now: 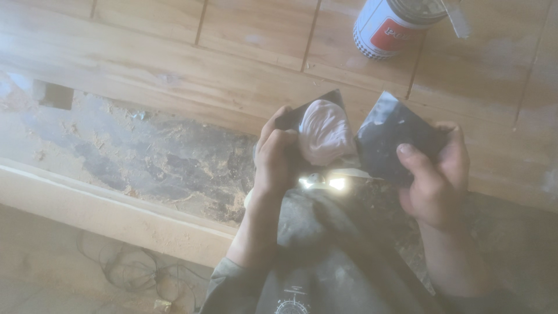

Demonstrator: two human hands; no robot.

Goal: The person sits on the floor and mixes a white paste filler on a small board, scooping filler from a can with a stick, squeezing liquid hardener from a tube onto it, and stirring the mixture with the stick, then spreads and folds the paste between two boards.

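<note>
The left hand (278, 160) grips a wad of pale cloth (324, 131) together with a small dark sheet (302, 113) behind it, fingers curled tight around both. The right hand (435, 177) pinches a second dark sheet (389, 142) between thumb and fingers, just beside the cloth. Both are held above the person's lap, over wooden boards (174, 52). A tin (395, 23) stands on the boards well beyond the hands. Sawdust (168, 157) lies on the surface to the left.
</note>
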